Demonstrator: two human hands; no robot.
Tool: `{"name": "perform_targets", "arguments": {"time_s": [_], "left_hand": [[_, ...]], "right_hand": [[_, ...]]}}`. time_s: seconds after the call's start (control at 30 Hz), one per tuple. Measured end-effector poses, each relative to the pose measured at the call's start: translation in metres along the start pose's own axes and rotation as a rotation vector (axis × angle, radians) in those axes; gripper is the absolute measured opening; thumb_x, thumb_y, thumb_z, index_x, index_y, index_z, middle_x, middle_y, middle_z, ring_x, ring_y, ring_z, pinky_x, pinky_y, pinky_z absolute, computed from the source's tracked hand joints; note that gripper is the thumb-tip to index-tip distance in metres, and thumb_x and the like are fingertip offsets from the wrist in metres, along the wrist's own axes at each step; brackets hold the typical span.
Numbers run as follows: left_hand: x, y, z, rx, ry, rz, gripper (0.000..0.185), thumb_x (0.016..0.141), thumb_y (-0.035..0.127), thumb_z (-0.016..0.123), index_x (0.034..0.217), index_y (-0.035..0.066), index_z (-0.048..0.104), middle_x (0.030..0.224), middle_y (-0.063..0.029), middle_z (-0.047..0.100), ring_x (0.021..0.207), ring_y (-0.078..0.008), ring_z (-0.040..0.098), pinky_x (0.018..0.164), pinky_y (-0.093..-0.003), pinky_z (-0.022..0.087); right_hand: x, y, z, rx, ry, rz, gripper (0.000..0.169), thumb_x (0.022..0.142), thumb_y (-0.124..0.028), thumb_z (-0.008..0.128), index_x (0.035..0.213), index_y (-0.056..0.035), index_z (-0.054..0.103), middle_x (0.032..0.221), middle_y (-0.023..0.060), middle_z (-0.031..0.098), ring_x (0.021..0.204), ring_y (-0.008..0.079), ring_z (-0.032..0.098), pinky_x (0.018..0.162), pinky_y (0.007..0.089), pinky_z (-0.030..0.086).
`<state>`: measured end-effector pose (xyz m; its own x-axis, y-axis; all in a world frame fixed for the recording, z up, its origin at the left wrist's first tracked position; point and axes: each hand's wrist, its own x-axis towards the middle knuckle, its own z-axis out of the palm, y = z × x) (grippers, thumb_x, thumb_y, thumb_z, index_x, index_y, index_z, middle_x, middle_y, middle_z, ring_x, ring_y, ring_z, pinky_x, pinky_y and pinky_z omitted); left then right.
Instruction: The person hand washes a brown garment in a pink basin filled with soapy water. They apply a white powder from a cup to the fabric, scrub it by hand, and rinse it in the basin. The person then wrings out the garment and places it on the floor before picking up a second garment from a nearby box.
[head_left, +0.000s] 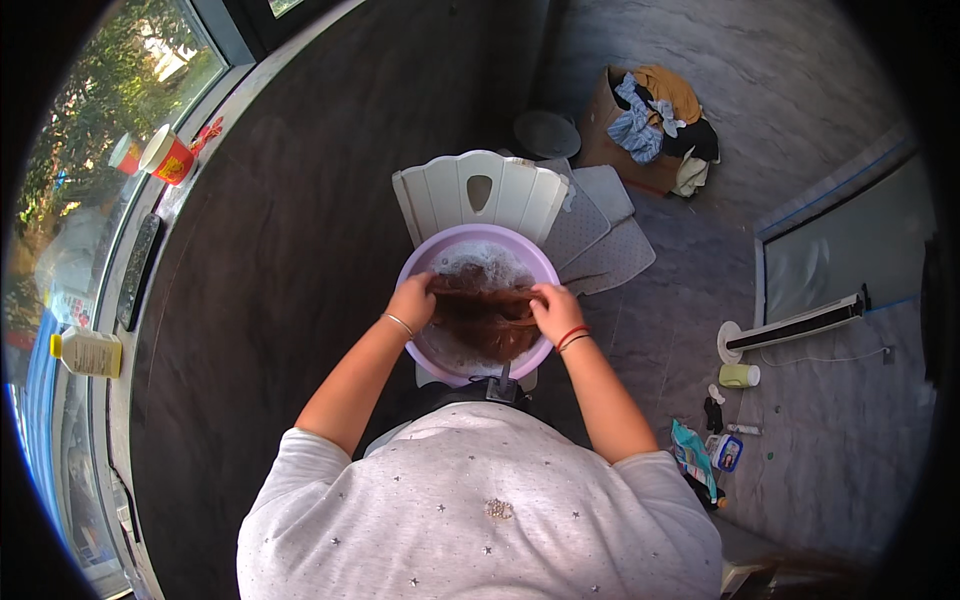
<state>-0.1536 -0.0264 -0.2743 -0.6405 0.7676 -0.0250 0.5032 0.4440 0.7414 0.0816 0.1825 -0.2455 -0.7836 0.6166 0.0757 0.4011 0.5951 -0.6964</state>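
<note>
Soapy water and white suds (480, 259) fill a round lilac plastic basin (415, 253). A dark brown wet cloth (487, 330) lies partly under the water, its folds stretched from side to side. My left hand (415, 304) grips the cloth near the basin's left wall. On the opposite side my right hand (556, 311) pinches its right end between thumb and fingers. The basin rests on a white plastic chair (442, 196), whose backrest rises beyond the far rim. How much of the cloth is submerged cannot be made out.
Grey mats (619, 259) lie right of the chair. Farther back stands a cardboard box (600, 124) heaped with clothes (664, 97). A white tower fan (795, 326) and several packages, including a teal bag (694, 454), are at right. The windowsill holds a paper cup (171, 159) and a yellow-capped bottle (90, 354).
</note>
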Motion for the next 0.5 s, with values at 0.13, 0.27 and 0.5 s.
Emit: {"name": "perform_targets", "arguments": {"time_s": [0.13,0.27,0.5], "left_hand": [[-0.021,-0.006,0.044,0.432,-0.228,0.066,0.053,0.085,0.006,0.056,0.135,0.021,0.043,0.136,-0.0141,0.036,0.125,-0.0404,0.037,0.103,-0.0488,0.035],[-0.028,0.001,0.066,0.681,-0.502,0.094,0.073,0.088,0.006,0.055,0.150,0.034,0.030,0.159,-0.0106,0.016,0.144,-0.0409,0.019,0.114,-0.0543,0.025],[-0.028,-0.081,0.133,0.546,-0.631,0.152,0.069,0.092,0.019,0.053,0.154,0.032,0.027,0.166,-0.0053,0.002,0.151,-0.0376,0.005,0.117,-0.0571,0.020]], "right_hand": [[-0.014,0.029,0.058,-0.145,-0.078,-0.035,0.032,0.079,-0.010,0.070,0.111,-0.0126,0.068,0.141,0.0241,0.039,0.123,0.0458,0.044,0.105,0.0464,0.040],[-0.022,0.017,0.075,-0.396,-0.431,0.037,0.065,0.082,-0.018,0.069,0.143,-0.0232,0.048,0.159,0.0236,0.015,0.140,0.0512,0.025,0.117,0.0492,0.028],[-0.019,0.009,0.095,-0.520,-0.824,0.212,0.076,0.084,-0.010,0.057,0.153,-0.0315,0.032,0.164,0.0168,-0.003,0.148,0.0460,0.005,0.116,0.0563,0.024]]}}
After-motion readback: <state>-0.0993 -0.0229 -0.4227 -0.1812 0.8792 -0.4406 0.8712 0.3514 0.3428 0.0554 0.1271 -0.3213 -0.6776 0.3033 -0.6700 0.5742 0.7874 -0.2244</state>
